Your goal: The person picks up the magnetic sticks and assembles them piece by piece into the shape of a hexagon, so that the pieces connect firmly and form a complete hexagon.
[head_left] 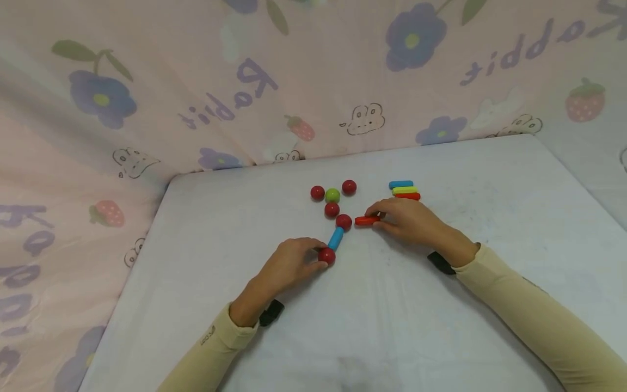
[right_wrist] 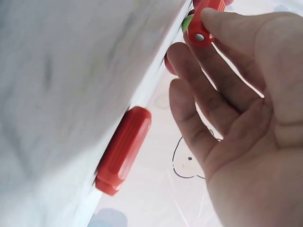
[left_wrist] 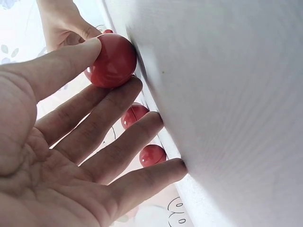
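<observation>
My left hand (head_left: 294, 262) pinches a red ball (head_left: 326, 256) between thumb and fingers, its other fingers stretched out along the table in the left wrist view. A blue rod (head_left: 335, 238) runs from this ball up to a second red ball (head_left: 344, 222). Just right of that second ball, my right hand (head_left: 404, 220) pinches a red rod (head_left: 366, 220) that points at it. In the right wrist view the held rod shows a silvery metal spot at its end. Its near end is under the right thumb and fingertips.
Behind the joined pieces sit a green ball (head_left: 332, 195) and several red balls, one at the left (head_left: 317, 193). Beyond the right hand lie a blue rod (head_left: 401, 184), a yellow rod (head_left: 405, 190) and another red rod (head_left: 407, 196), side by side. A patterned curtain (head_left: 323, 81) borders the white table (head_left: 235, 218).
</observation>
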The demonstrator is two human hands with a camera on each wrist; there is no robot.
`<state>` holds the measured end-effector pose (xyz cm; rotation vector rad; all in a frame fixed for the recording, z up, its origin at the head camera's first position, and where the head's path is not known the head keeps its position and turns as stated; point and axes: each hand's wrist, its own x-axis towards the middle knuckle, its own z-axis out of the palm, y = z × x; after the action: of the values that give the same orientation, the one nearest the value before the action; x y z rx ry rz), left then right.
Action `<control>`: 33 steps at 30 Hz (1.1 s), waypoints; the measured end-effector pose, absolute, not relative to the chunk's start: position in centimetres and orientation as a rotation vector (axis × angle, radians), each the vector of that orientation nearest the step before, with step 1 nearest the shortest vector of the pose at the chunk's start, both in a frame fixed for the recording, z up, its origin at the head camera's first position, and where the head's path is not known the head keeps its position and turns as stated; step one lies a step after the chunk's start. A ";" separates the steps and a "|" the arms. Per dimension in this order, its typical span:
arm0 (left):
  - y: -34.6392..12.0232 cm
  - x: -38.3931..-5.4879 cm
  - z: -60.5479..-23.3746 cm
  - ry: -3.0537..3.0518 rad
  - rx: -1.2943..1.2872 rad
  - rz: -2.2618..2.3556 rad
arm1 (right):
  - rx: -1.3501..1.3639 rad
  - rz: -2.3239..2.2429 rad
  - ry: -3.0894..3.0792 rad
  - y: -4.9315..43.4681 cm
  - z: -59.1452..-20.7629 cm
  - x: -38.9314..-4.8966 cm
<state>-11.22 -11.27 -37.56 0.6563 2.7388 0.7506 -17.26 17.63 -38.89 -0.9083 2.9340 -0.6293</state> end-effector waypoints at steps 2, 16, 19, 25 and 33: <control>-11.2 -11.3 -37.6 2.736 0.661 0.752 | -0.901 -0.632 2.935 17.5 -38.9 -17.3; -11.2 -11.3 -37.5 2.728 0.668 0.764 | -0.861 -0.611 2.929 16.7 -38.6 -17.3; -11.3 -11.3 -37.5 2.719 0.672 0.764 | -0.862 -0.607 2.922 16.4 -38.6 -17.5; -11.4 -11.4 -37.5 2.688 0.668 0.768 | -0.885 -0.631 2.907 15.9 -38.7 -18.0; -11.5 -11.4 -37.4 2.684 0.643 0.763 | -0.915 -0.626 2.901 15.3 -38.8 -18.4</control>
<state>-11.42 -11.49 -37.43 0.6427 2.6840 0.7626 -18.36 15.31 -38.81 -0.9151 2.9013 -0.6260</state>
